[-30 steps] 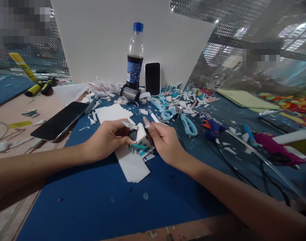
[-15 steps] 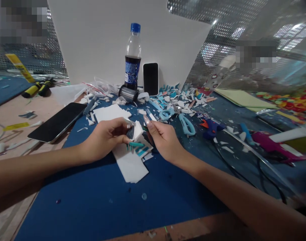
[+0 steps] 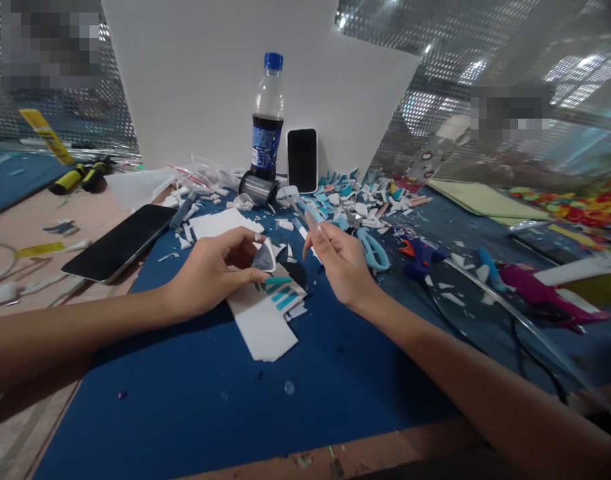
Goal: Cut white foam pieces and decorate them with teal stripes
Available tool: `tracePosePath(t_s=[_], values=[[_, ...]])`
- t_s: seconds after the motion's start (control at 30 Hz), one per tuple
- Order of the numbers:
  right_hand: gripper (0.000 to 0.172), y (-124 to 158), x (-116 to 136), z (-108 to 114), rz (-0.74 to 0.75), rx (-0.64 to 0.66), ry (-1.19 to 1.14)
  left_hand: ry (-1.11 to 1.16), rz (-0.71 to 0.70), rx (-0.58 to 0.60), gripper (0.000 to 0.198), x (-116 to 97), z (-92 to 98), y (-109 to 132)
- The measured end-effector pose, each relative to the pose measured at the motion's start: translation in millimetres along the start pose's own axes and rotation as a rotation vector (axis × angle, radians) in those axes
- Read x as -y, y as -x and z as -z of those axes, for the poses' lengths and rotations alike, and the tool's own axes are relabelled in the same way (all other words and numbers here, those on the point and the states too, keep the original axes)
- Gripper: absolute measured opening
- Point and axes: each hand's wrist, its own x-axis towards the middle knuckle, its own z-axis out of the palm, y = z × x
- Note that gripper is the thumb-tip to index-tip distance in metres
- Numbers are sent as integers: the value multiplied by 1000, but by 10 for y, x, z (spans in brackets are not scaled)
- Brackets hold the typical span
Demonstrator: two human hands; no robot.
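The left hand [image 3: 210, 272] pinched a small grey, white-edged, triangular foam-like piece [image 3: 264, 259] between its fingers over the flat white card-like strip [image 3: 265, 337], probably light and crushable, best held by its edges, the right hand [image 3: 344, 259] fingers' grip being unclear

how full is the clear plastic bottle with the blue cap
Partly full. Dark liquid reaches just above the blue printed label, while the bottle is see-through from there up to the cap.

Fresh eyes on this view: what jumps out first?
The blue-capped bottle of dark drink stands out, upright before a white panel. Closer in, the left hand holds a small grey-and-white piece. A heap of blue and white scraps spreads to the bottle's right.
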Motion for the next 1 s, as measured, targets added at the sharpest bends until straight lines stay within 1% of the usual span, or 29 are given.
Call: tracePosePath(t_s=[0.07, 0.17, 0.27, 0.43, 0.53, 0.63, 0.7, 0.73, 0.87, 0.93, 1.0], values=[[49, 6, 12, 4, 73, 95, 17, 21, -15, -4, 37, 2, 1, 5], [49, 11, 2, -10, 129, 238, 33, 71, -38, 18, 48, 9, 7, 9], [48, 15, -24, -29, 153, 301, 40, 109, -51, 27, 51, 0, 15, 8], [47, 27, -40, -43, 175, 340, 55, 128, -67, -1, 42, -36, 27, 2], [47, 24, -47, -42, 176, 338, 75, 156, -100, -17, 38, -36, 27, -1], [47, 16, -51, -40, 197, 335, 85, 156, -110, -26, 44, -21, 21, -3], [47, 12, -47, -41, 201, 339, 82, 147, -82, -38, 49, -9, 17, -2], [47, 11, -44, -41, 197, 338, 75, 147, -66, -45, 48, -2, 15, -1], [47, 13, -33, -49, 187, 322, 59, 152, -45, -52, 30, 28, 5, 16], [46, 13, -34, -52, 192, 326, 62, 161, -61, -50, 27, 44, -2, 27], [46, 11, -40, -52, 193, 329, 60, 180, -105, -62, 29, 61, -10, 36]])
